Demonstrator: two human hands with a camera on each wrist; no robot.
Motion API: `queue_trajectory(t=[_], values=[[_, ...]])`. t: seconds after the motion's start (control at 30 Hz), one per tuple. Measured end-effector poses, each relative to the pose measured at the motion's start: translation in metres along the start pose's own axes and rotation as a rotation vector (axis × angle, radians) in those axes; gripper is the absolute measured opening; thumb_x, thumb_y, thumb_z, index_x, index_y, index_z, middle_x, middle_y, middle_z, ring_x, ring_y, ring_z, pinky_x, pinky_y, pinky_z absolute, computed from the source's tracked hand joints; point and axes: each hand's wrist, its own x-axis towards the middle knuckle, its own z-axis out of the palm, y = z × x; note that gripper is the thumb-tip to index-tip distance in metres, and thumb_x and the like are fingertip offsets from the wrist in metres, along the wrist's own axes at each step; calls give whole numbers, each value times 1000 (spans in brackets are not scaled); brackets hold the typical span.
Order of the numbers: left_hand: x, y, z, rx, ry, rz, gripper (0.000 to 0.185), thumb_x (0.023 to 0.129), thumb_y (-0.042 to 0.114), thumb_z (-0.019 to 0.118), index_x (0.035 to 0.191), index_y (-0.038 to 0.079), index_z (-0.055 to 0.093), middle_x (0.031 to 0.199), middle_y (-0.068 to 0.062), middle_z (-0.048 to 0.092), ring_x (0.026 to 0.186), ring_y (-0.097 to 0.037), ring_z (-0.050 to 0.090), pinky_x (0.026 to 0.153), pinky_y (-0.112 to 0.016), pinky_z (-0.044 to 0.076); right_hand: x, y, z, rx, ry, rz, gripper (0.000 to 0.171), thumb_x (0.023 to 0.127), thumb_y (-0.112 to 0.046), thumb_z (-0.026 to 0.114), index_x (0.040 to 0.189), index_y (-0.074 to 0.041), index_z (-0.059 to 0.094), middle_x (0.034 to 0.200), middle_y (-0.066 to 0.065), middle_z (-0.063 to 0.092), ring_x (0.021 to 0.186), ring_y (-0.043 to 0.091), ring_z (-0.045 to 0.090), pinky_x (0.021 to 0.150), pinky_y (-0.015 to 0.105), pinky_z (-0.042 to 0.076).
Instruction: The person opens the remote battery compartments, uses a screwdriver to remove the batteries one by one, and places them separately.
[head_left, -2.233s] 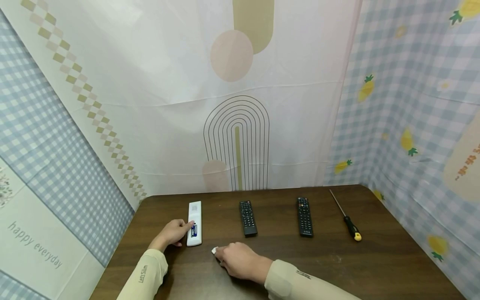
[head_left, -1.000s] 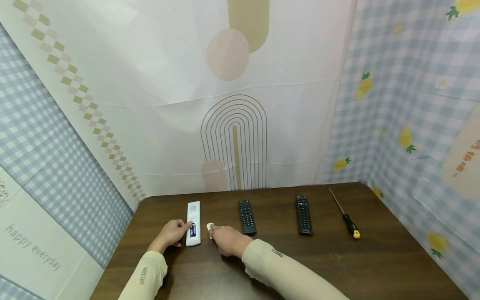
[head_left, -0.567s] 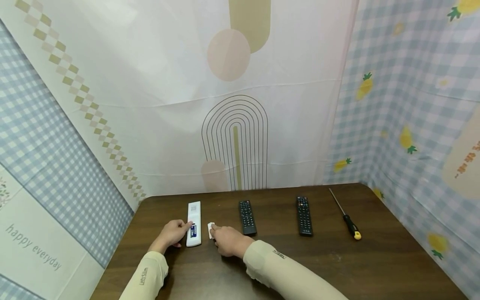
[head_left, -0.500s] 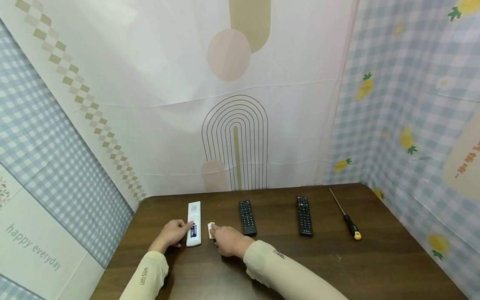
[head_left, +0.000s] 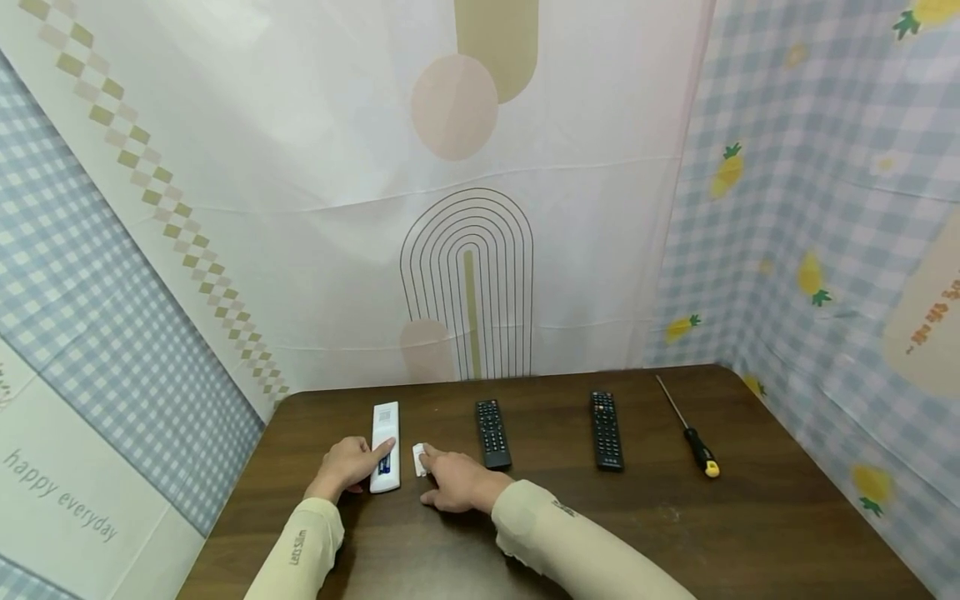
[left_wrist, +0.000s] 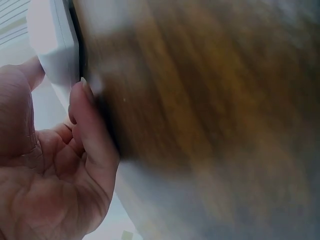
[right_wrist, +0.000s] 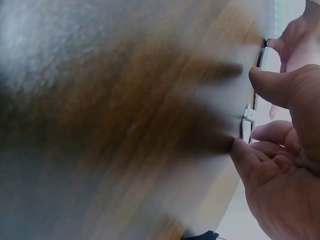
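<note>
A white remote control (head_left: 386, 417) lies face down on the table, blue batteries (head_left: 385, 464) showing in its open compartment. My left hand (head_left: 348, 463) holds it at the left side, the thumb reaching across onto the batteries. In the left wrist view, fingertips meet the lower edge of the white remote control (left_wrist: 52, 40). Just right of it, a small white battery cover (head_left: 418, 459) lies flat on the table. My right hand (head_left: 457, 482) touches this cover with the fingertips, its thumb spread away. The right wrist view shows the cover (right_wrist: 246, 127) beside those fingers.
Two black remotes lie farther right, one nearer (head_left: 492, 433) and one beyond (head_left: 606, 431). A screwdriver (head_left: 701, 454) with a black and yellow handle lies right of them. The brown table (head_left: 720, 533) ends at a curtain (head_left: 600, 275) behind.
My right hand has carried the battery cover up beside the white remote and let it down; its thumb has since come away. My left thumb has slid farther over the batteries.
</note>
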Motion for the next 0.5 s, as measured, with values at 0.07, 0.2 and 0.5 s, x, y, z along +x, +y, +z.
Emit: queue_trajectory(t=[0.07, 0.2, 0.5], values=[[1, 1, 0, 7, -1, -5, 57, 100, 60, 64, 81, 8, 59, 81, -12, 63, 61, -24, 63, 50, -31, 56, -2, 0, -1, 15, -6, 10, 73, 102, -41, 71, 162, -9, 45, 174, 10, 36, 153, 26, 50, 125, 35, 44], [3, 0, 0, 2, -2, -6, 58, 99, 62, 64, 81, 8, 58, 82, -11, 63, 62, -24, 64, 52, -32, 57, -14, 1, -3, 49, -20, 7, 72, 103, -42, 70, 161, -8, 46, 175, 12, 35, 155, 26, 48, 126, 36, 43], [-4, -8, 3, -79, 48, 21, 50, 103, 51, 66, 86, 4, 61, 79, -11, 62, 54, -21, 64, 49, -32, 58, -69, 18, -12, 83, 34, -100, 68, 107, -40, 63, 161, -4, 44, 174, 13, 36, 162, 27, 38, 131, 41, 37]])
